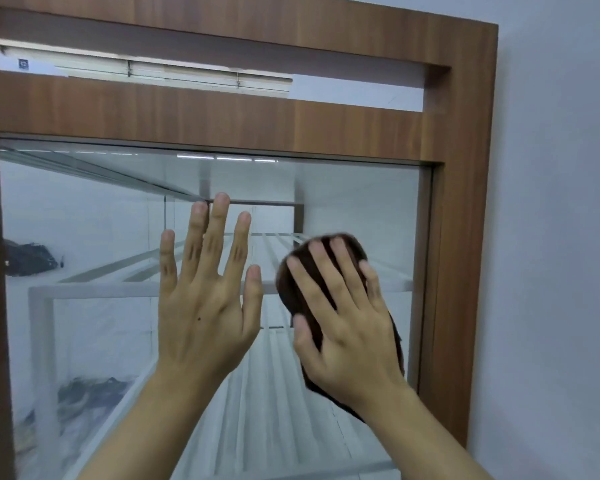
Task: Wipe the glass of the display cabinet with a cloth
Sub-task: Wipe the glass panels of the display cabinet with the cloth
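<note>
Cabinet glass (84,209), brown cloth (289,293) under right fingers (309,286)

Presses brown cloth (291,292) to cabinet glass (84,220) with right grip (347,327), straight fingers, near wooden frame (465,237) right side; holds left grip (205,306) flat against glass just beside, fingers spread.

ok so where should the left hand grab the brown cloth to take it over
Probably pinch the left edge of the cloth, coming from the left: it bulges free between forefinger and thumb of the right hand, facing the left hand; the rest is pressed flat on the glass.
</note>
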Available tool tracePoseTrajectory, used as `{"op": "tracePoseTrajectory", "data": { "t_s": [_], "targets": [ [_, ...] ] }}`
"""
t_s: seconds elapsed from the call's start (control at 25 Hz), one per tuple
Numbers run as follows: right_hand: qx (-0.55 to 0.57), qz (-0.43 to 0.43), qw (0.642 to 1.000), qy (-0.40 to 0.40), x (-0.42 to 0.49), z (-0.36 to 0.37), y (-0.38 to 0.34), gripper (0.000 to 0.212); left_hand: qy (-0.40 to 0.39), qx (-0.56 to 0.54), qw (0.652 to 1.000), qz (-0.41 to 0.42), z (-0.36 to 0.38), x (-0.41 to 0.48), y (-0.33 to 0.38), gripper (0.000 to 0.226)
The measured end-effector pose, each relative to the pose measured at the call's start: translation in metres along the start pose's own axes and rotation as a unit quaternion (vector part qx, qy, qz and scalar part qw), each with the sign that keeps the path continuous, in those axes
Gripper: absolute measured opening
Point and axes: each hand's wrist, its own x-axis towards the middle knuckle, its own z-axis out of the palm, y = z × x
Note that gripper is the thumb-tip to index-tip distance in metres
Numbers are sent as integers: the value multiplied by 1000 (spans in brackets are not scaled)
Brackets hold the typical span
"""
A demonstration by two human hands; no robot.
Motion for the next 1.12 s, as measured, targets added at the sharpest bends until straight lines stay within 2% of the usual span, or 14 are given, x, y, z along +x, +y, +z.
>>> {"op": "tracePoseTrajectory", "data": {
  "t_s": [0.04, 0.12, 0.24, 0.36, 0.44, 0.52, 0.68, 0.76, 0.88, 1.0, 1.12],
  "targets": [
    [-9, 13, 1000, 3, -14, -2, 8, 63, 0, -2, 1000, -1, 1, -2, 1, 58],
    [-13, 95, 995, 40, -14, -6, 25, 62, 0, -3, 1000, -4, 1, -6, 3, 59],
    [5, 177, 979, 100, 37, -7, 27, 61, -4, -3, 1000, 0, 1, -13, 5, 59],
    [23, 144, 985, 95, 67, -3, 14, 60, -3, 4, 1000, 4, 2, -15, 4, 59],
    [14, 78, 995, 55, 43, -2, 13, 61, 2, 6, 1000, 3, 2, -16, 4, 58],
    [2, 50, 998, 31, 13, -6, 21, 61, 0, 8, 1000, 3, 2, -16, 4, 59],
    [7, 182, 978, 98, 43, -9, 32, 61, -4, 4, 1000, -3, 2, -16, 5, 59],
    [22, 164, 981, 98, 53, -5, 13, 62, 3, 5, 1000, -3, 3, -16, 6, 59],
    [21, 64, 998, 15, -15, 7, -10, 65, 4, 3, 1000, 7, 3, -20, 6, 59],
    [-10, 98, 995, 5, -84, 5, -1, 68, -12, 4, 1000, 15, 4, -34, 7, 60],
    [-9, 158, 986, 52, -65, 5, 9, 65, -15, 2, 1000, 10, 5, -48, 10, 59]
  ]
}}
